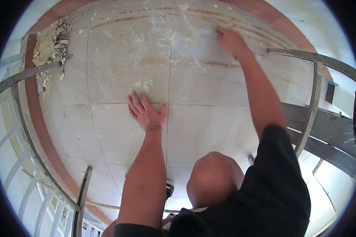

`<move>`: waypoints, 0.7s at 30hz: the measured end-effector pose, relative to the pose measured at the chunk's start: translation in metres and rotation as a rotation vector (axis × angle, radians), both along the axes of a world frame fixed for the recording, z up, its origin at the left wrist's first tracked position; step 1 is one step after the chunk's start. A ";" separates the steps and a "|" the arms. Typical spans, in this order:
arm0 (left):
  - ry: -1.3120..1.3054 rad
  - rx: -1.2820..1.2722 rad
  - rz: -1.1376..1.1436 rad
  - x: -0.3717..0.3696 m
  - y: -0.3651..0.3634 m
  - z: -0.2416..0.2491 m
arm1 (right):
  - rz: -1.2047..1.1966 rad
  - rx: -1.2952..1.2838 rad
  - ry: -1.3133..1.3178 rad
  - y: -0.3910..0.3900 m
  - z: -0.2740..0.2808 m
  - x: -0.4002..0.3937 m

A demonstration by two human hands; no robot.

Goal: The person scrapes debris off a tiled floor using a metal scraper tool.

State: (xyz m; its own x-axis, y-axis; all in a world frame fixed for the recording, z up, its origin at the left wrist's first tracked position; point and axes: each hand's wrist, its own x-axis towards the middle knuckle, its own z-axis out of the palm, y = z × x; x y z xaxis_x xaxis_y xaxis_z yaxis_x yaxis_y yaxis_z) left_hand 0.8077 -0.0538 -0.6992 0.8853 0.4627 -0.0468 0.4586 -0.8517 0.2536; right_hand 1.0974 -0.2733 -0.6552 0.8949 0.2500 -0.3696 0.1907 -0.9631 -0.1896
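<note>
Broad tiled floor [209,126] filling mid-frame, streaked with pale residue, debris heap [49,43] at upper left by a metal railing [23,75], left hand [146,112] pressed flat at centre with fingers spread, right hand [230,40] blurred at upper right, finger state unclear.
</note>
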 end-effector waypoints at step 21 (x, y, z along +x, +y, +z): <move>0.023 -0.022 -0.008 0.000 0.001 -0.002 | 0.381 -0.171 0.001 -0.014 -0.024 0.116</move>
State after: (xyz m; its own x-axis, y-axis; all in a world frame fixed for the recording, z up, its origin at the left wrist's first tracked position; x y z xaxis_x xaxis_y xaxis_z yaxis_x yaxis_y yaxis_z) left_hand 0.8073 -0.0523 -0.7014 0.8873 0.4546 -0.0773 0.4581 -0.8495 0.2617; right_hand 1.2136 -0.2871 -0.6789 0.7501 0.4981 -0.4351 0.5393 -0.8415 -0.0336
